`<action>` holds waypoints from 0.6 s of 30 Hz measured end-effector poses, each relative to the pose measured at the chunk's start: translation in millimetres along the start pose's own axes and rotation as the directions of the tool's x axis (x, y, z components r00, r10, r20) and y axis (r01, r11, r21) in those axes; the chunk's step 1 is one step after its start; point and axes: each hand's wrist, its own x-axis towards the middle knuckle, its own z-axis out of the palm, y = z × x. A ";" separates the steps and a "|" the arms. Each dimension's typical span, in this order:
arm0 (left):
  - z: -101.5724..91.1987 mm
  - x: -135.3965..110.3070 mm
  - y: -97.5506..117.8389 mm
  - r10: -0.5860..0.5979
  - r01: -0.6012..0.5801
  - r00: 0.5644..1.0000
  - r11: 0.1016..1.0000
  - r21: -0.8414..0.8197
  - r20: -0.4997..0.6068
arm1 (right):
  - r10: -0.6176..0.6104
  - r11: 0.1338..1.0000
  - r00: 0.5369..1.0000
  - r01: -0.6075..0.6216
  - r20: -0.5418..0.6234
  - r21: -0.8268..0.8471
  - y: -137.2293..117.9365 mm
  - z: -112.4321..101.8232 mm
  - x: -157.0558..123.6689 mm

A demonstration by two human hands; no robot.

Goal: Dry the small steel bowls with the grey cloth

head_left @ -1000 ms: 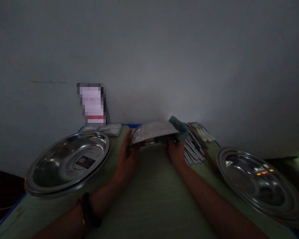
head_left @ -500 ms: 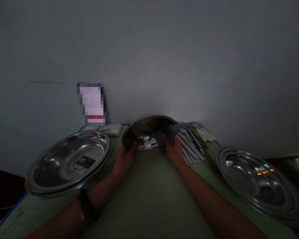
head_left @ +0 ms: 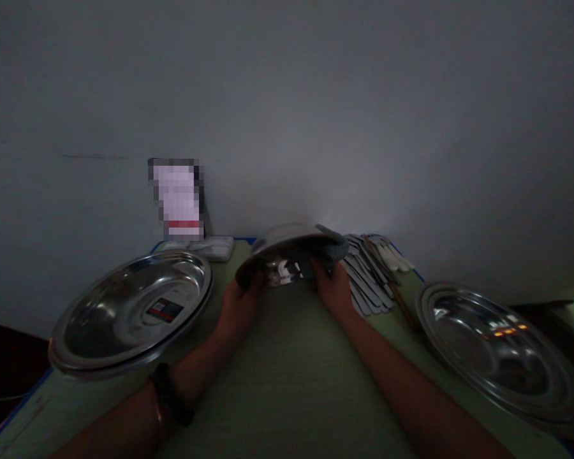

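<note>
Between my hands a shiny metal basin is held up at the far side of the table, tilted so that its opening leans toward me and down. My left hand is closed on the basin's left rim, thumb on the inner side. Closed at the right rim, my right hand grips a grey-green cloth that wraps over the basin's edge. Its fingers behind the cloth are hidden. Just right of that hand lies a row of metal cutlery.
Stacked metal basins, the top one with a dark label, stand at left. More metal basins are at right. A blurred-out phone-like screen leans on the wall behind a white case. White-handled utensils lie back right on the green table.
The basin has tipped further forward, so more of its outer underside shows and less of its inside. The cloth now reaches higher over the right rim. Both hands stay nearly in place.
</note>
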 end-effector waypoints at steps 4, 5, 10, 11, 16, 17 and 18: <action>2.8 -1.6 1.8 0.013 -0.013 1.000 1.000 0.000 -0.024 | 0.006 1.000 0.999 -0.007 -0.036 -0.008 2.5 0.6 -2.7; 3.4 -3.1 3.3 0.032 -0.033 0.999 0.999 -0.019 -0.035 | -0.001 1.000 0.999 0.001 -0.054 -0.006 2.9 1.0 -2.1; 4.3 -6.2 5.4 0.129 -0.137 0.987 0.987 -0.080 -0.096 | -0.031 0.999 0.992 0.033 -0.120 0.009 3.4 2.1 1.8; 4.0 -5.1 4.0 0.130 -0.137 0.988 0.987 -0.088 -0.081 | -0.032 0.999 0.992 0.034 -0.124 0.013 3.2 2.1 2.1; 1.0 1.8 -1.4 0.013 -0.014 1.000 0.995 -0.099 -0.003 | -0.049 0.999 0.996 0.048 -0.067 -0.019 1.9 1.3 1.3; 0.4 2.4 -1.0 -0.009 0.008 1.000 0.998 -0.070 -0.005 | -0.054 0.998 0.997 0.053 -0.051 -0.024 1.9 1.3 1.0; 0.1 2.6 -0.2 -0.021 0.021 1.000 0.999 -0.045 -0.004 | -0.057 0.998 0.998 0.056 -0.041 -0.025 2.1 1.3 0.7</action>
